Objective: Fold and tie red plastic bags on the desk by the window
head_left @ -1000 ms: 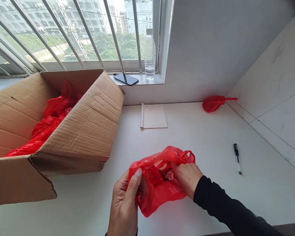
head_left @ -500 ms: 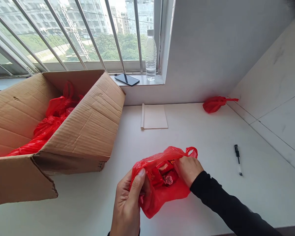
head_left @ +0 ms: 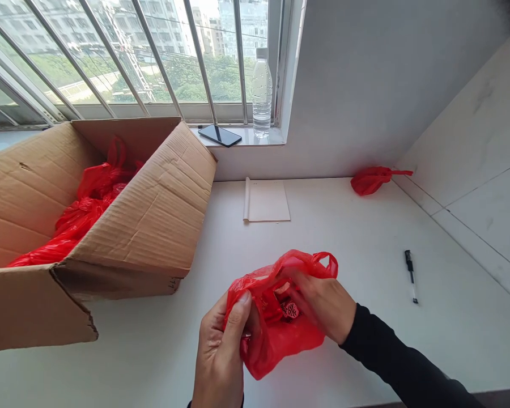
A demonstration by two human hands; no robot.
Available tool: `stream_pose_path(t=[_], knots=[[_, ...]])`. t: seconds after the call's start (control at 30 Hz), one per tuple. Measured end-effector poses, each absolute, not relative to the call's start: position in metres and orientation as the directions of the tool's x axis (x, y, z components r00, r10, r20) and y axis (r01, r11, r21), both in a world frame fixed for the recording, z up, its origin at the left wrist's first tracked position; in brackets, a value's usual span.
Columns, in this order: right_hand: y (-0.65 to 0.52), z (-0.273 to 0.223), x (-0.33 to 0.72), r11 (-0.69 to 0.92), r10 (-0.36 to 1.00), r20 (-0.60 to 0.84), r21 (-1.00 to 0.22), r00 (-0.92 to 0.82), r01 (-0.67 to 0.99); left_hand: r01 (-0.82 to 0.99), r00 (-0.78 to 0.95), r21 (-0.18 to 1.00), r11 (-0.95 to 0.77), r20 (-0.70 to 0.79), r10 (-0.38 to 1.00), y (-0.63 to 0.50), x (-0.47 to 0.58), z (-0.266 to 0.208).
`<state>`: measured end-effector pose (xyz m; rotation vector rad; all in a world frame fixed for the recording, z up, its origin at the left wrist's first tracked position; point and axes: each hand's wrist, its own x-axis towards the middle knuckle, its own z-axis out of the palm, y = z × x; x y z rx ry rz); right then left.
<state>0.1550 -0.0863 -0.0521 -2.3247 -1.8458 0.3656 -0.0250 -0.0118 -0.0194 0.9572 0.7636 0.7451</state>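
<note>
Two hands are working on one small red plastic bag [head_left: 280, 340] just above the white tabletop [head_left: 408, 351], near its front edge. Your left hand [head_left: 221, 357] is pinching the bag's left rim, thumb and fingers closed on the film. Your right hand [head_left: 323, 306] is curling over the right side of the mouth, its fingers partly tucked into the opening; whether they are gripping anything inside, you cannot tell from this view. A small item with a red and gold printed face [head_left: 289, 309] is showing through the mouth.

The bag is looking thin, soft and crinkly, so it is likely weighing next to nothing and giving no support of its own. The film is probably slippery between the fingertips and apt to tear if you are pulling hard at one spot. The safest places to be holding it are the rim folds you are already pinching, or the loop handle [head_left: 325, 262] sticking up behind your right hand. What is inside seems light, but it could slide out if the mouth is tipping down.

Beside you on the left, an open cardboard box [head_left: 144, 226] is holding more red bags [head_left: 85, 209]. Another knotted red bag [head_left: 372, 179] is lying well apart by the wall, a pen [head_left: 411, 275] to the right, a notepad [head_left: 267, 200] beyond.
</note>
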Motion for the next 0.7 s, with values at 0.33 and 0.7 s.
stream_pose_path(t=[0.33, 0.7], knots=[[-0.102, -0.045, 0.17, -0.381, 0.866, -0.359, -0.023, 0.348, 0.924, -0.176, 0.545, 0.919, 0.352, -0.206, 0.813, -0.013, -0.025, -0.02], [-0.107, -0.047, 0.173, -0.368, 0.875, -0.35, -0.028, 0.335, 0.93, -0.183, 0.551, 0.915, 0.36, -0.208, 0.808, -0.015, -0.023, -0.022]])
